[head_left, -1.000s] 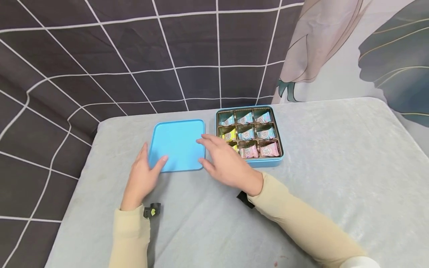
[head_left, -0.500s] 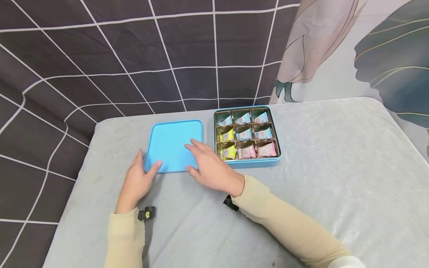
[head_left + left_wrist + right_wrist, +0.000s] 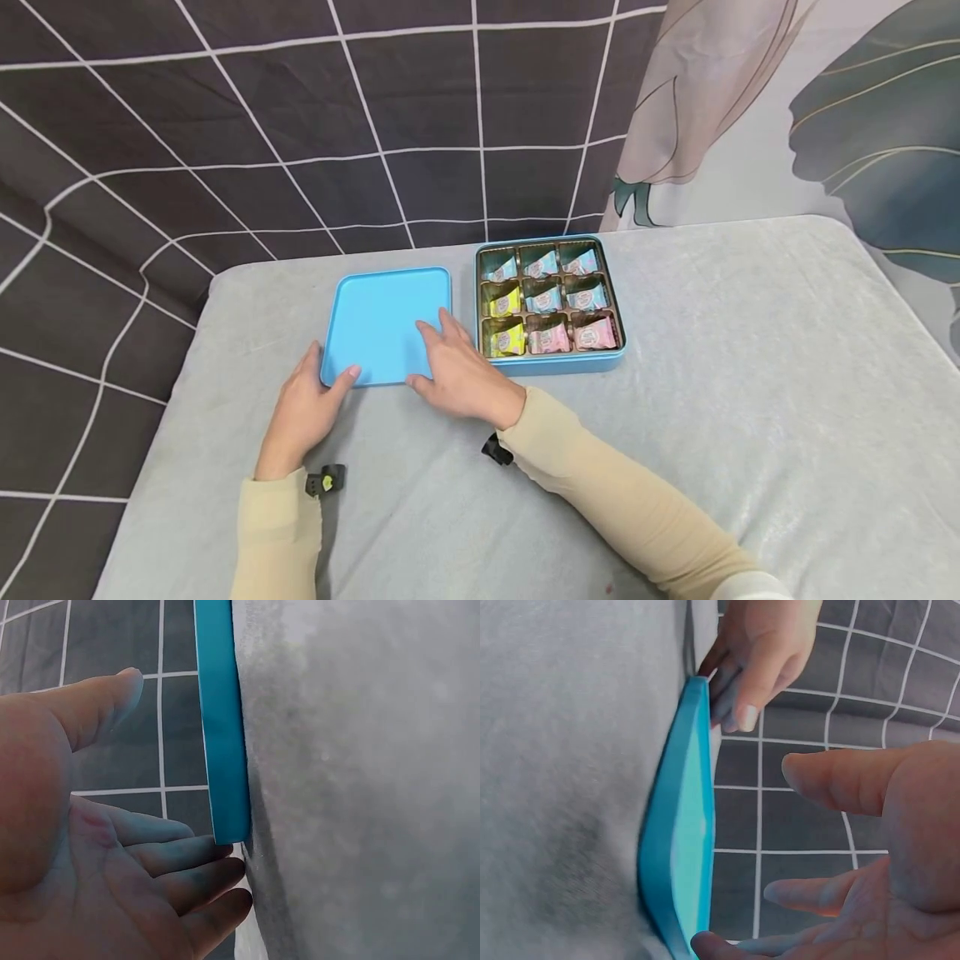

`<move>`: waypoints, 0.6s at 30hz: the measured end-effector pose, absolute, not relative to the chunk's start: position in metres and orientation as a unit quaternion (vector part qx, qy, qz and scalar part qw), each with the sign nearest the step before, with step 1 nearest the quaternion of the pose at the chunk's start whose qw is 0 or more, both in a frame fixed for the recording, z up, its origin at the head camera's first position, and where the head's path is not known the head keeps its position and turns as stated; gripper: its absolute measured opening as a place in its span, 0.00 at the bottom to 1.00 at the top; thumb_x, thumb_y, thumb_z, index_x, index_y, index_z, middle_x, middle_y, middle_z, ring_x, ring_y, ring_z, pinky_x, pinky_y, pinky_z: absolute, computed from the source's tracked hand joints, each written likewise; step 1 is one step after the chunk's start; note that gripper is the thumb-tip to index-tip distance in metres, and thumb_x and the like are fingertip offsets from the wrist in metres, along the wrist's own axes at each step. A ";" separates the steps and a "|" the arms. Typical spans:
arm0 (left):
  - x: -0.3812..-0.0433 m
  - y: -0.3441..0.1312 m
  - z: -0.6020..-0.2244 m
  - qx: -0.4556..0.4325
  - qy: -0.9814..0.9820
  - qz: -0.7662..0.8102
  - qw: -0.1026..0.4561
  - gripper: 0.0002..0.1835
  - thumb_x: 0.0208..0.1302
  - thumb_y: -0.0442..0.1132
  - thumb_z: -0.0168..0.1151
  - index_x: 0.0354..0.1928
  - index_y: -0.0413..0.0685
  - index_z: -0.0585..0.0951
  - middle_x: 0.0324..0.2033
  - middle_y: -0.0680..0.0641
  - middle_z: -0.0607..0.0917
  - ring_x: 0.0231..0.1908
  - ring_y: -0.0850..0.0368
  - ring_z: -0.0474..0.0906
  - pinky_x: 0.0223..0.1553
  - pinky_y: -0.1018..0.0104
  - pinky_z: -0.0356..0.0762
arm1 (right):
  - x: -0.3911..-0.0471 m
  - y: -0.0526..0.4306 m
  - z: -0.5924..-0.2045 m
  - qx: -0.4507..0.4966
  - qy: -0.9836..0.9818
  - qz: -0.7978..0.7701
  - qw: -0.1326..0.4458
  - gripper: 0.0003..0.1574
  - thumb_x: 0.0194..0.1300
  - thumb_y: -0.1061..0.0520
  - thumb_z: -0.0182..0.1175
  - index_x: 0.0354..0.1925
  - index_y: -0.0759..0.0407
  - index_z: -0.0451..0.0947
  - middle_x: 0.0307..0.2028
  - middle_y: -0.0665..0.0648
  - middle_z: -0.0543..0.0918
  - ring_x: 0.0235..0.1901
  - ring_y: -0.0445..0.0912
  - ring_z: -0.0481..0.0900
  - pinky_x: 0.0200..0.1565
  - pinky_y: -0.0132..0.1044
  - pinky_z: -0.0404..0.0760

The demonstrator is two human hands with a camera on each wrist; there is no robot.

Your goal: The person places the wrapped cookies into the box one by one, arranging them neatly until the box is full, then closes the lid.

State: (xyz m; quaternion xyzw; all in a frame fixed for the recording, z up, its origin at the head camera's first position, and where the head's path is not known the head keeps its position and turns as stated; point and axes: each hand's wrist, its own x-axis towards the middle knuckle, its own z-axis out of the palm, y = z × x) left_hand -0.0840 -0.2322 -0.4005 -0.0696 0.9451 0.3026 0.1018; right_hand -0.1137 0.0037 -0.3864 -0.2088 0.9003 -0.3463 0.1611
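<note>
A shallow light-blue square lid (image 3: 378,312) lies on the cloth with its raised rim facing up. At its front left corner is my left hand (image 3: 303,408), fingers extended along the left side and thumb over the rim. In the left wrist view, fingertips meet the lid's corner (image 3: 225,780). My right hand (image 3: 468,379) hovers over the lid's front right part with fingers spread; whether it touches is hard to tell. Just right of the lid stands the matching blue tin (image 3: 570,364), uncovered. Its gold divided insert holds small wrapped sweets (image 3: 549,337) in blue, yellow and pink.
A pale grey cloth (image 3: 750,375) covers the table. Behind its far edge hangs a dark curtain with white grid lines (image 3: 420,100), which continues down the left. A flower-patterned curtain (image 3: 735,125) hangs at the right.
My right hand has moved left, off the gap by the tin and over the lid, uncovering the yellow sweets. The left hand has moved slightly closer around the lid's corner.
</note>
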 end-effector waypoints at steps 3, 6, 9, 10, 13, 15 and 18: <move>-0.083 -0.233 -0.401 -0.066 0.946 0.302 0.101 0.49 0.76 0.59 0.50 0.76 0.26 0.42 0.74 0.24 0.50 0.73 0.30 0.50 0.71 0.38 0.52 | -0.115 0.001 -0.389 -0.195 0.902 -0.343 0.175 0.49 0.71 0.47 0.62 0.78 0.62 0.52 0.78 0.71 0.42 0.77 0.61 0.43 0.73 0.54 0.53; -0.083 -0.232 -0.401 -0.066 0.946 0.300 0.101 0.49 0.76 0.58 0.50 0.76 0.27 0.42 0.74 0.25 0.51 0.73 0.30 0.51 0.70 0.37 0.53 | -0.116 0.000 -0.392 -0.183 0.906 -0.338 0.179 0.50 0.70 0.46 0.63 0.78 0.61 0.52 0.78 0.71 0.42 0.77 0.62 0.44 0.73 0.54 0.53; -0.082 -0.232 -0.402 -0.065 0.947 0.298 0.100 0.49 0.76 0.59 0.50 0.76 0.26 0.43 0.74 0.25 0.51 0.73 0.29 0.52 0.70 0.37 0.54 | -0.116 -0.002 -0.396 -0.172 0.909 -0.334 0.182 0.50 0.70 0.45 0.63 0.78 0.61 0.52 0.78 0.72 0.41 0.77 0.62 0.43 0.73 0.54 0.52; -0.082 -0.232 -0.402 -0.064 0.947 0.299 0.101 0.49 0.76 0.59 0.50 0.76 0.27 0.43 0.74 0.25 0.51 0.73 0.30 0.52 0.70 0.37 0.54 | -0.115 -0.003 -0.397 -0.169 0.909 -0.333 0.184 0.50 0.70 0.45 0.63 0.78 0.61 0.53 0.78 0.72 0.41 0.77 0.62 0.42 0.73 0.54 0.52; -0.082 -0.231 -0.402 -0.065 0.946 0.300 0.105 0.49 0.75 0.60 0.49 0.77 0.27 0.43 0.74 0.25 0.51 0.73 0.30 0.52 0.70 0.37 0.53 | -0.114 -0.005 -0.400 -0.158 0.910 -0.331 0.191 0.50 0.70 0.45 0.62 0.78 0.61 0.52 0.77 0.73 0.40 0.77 0.62 0.40 0.73 0.54 0.51; -0.081 -0.231 -0.402 -0.066 0.946 0.300 0.107 0.49 0.76 0.59 0.49 0.77 0.27 0.43 0.74 0.25 0.51 0.73 0.30 0.51 0.70 0.37 0.53 | -0.113 -0.005 -0.401 -0.152 0.911 -0.333 0.191 0.50 0.70 0.45 0.63 0.78 0.61 0.53 0.77 0.74 0.39 0.77 0.63 0.41 0.73 0.54 0.52; -0.081 -0.230 -0.401 -0.070 0.947 0.297 0.105 0.49 0.76 0.59 0.50 0.77 0.27 0.43 0.74 0.25 0.52 0.73 0.30 0.52 0.70 0.37 0.54 | -0.113 -0.006 -0.403 -0.146 0.912 -0.337 0.182 0.49 0.70 0.46 0.63 0.78 0.62 0.53 0.77 0.76 0.40 0.77 0.64 0.43 0.72 0.54 0.55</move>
